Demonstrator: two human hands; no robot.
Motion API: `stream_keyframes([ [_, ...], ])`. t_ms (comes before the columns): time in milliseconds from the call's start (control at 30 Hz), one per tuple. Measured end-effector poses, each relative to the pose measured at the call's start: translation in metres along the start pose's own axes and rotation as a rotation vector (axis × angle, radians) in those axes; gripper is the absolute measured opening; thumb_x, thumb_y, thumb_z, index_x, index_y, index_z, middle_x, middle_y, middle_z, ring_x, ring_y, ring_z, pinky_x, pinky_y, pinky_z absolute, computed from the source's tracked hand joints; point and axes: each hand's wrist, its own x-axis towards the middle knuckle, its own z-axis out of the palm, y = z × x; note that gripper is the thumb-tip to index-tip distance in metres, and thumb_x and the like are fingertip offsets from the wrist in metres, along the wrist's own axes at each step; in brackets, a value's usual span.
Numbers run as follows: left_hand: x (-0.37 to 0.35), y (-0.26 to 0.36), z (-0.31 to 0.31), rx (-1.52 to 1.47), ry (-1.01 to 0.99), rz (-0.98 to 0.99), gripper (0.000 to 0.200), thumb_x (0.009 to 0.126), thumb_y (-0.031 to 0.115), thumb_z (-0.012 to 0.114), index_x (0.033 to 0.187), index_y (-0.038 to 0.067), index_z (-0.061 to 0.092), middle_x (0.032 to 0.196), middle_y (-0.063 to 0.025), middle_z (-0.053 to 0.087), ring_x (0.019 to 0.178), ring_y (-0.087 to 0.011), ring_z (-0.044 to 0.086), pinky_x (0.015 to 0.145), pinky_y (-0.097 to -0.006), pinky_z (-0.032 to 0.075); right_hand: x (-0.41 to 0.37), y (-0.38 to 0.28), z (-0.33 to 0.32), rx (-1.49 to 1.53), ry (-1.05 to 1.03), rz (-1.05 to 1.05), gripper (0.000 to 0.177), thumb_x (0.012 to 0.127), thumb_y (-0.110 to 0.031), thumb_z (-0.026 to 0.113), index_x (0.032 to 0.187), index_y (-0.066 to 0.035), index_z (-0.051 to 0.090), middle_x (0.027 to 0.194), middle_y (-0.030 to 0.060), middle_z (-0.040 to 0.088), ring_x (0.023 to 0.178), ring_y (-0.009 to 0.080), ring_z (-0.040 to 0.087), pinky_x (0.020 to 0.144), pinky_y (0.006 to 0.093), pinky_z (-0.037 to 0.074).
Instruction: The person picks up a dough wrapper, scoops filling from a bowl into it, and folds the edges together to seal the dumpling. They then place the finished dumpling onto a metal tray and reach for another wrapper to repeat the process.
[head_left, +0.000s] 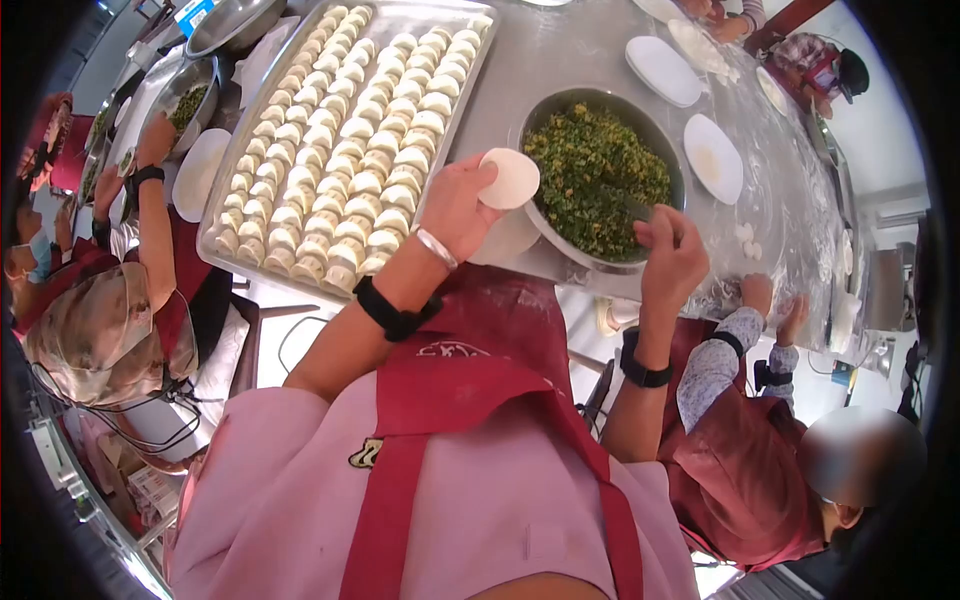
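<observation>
A round white dough wrapper rests on the fingers of my left hand, its edge under my thumb. My right hand pinches a small flat tool whose end is in the chopped green and yellow filling. That filling lies in a steel bowl in front of me. Left of the bowl, rows of folded dumplings cover a metal tray, whose right side is close to my left hand.
White plates stand right of the bowl on the floury steel table. A co-worker's hands are near small dough pieces. At the left, another person's hand is beside a second bowl.
</observation>
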Motion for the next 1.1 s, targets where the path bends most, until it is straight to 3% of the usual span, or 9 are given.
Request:
stream_keyframes([
  [100,0.003,0.002,0.003,0.003,0.019,0.0,0.036,0.099,0.004,0.045,0.131,-0.012,0.044,0.129,-0.021,0.055,0.12,-0.0306,0.057,0.105,-0.0434,0.048,0.01,0.012,0.007,-0.051,-0.045,0.055,0.022,0.095,-0.012,0.058,0.1,0.008,0.067,0.083,0.0126,0.071,0.069,0.0177,0.071,0.061,0.0282,0.057],
  [333,0.001,0.004,0.005,0.008,0.064,0.012,0.036,0.098,0.004,0.045,0.131,-0.011,0.045,0.128,-0.0207,0.056,0.12,-0.03,0.057,0.104,-0.0434,0.048,0.013,0.017,0.038,0.286,-0.054,0.301,0.024,0.094,-0.008,0.058,0.104,0.014,0.06,0.085,0.0189,0.067,0.067,0.0244,0.071,0.057,0.0298,0.06],
  [533,0.004,0.003,0.006,-0.005,0.058,0.006,0.035,0.099,0.003,0.044,0.131,-0.011,0.045,0.128,-0.0206,0.056,0.119,-0.0308,0.057,0.105,-0.0438,0.048,0.018,0.024,0.036,0.472,-0.032,0.423,0.024,0.094,-0.006,0.059,0.106,0.015,0.056,0.09,0.0207,0.065,0.069,0.0278,0.071,0.061,0.0342,0.063],
  [700,0.006,0.004,0.006,-0.016,0.06,0.011,0.034,0.097,0.004,0.046,0.129,-0.01,0.048,0.124,-0.0194,0.058,0.114,-0.03,0.06,0.101,-0.043,0.051,0.021,0.027,0.034,0.568,-0.057,0.532,0.028,0.094,-0.005,0.056,0.113,0.016,0.055,0.098,0.0206,0.063,0.083,0.0308,0.07,0.071,0.0341,0.063],
  [833,0.006,0.007,0.011,-0.016,0.065,0.03,0.035,0.096,0.004,0.047,0.129,-0.009,0.05,0.123,-0.019,0.06,0.112,-0.0298,0.062,0.099,-0.0423,0.052,0.023,0.031,0.032,0.626,-0.058,0.561,0.028,0.095,-0.005,0.057,0.114,0.015,0.055,0.099,0.0202,0.064,0.087,0.0311,0.07,0.077,0.0362,0.062],
  [933,0.013,0.003,0.01,-0.01,0.034,0.021,0.037,0.099,0.004,0.046,0.132,-0.011,0.044,0.129,-0.0208,0.055,0.119,-0.0312,0.058,0.106,-0.0449,0.047,0.023,0.026,0.026,0.705,-0.032,0.55,0.025,0.095,-0.005,0.058,0.109,0.015,0.056,0.092,0.0179,0.064,0.079,0.0289,0.071,0.071,0.0351,0.063],
  [1100,0.022,-0.011,0.026,-0.022,-0.056,-0.007,0.038,0.099,0.006,0.046,0.134,-0.009,0.044,0.129,-0.0199,0.055,0.12,-0.0293,0.057,0.105,-0.0446,0.047,0.014,-0.003,0.017,0.697,0.004,0.455,0.026,0.096,-0.007,0.058,0.111,0.014,0.056,0.093,0.0178,0.065,0.079,0.0276,0.071,0.07,0.0339,0.063],
])
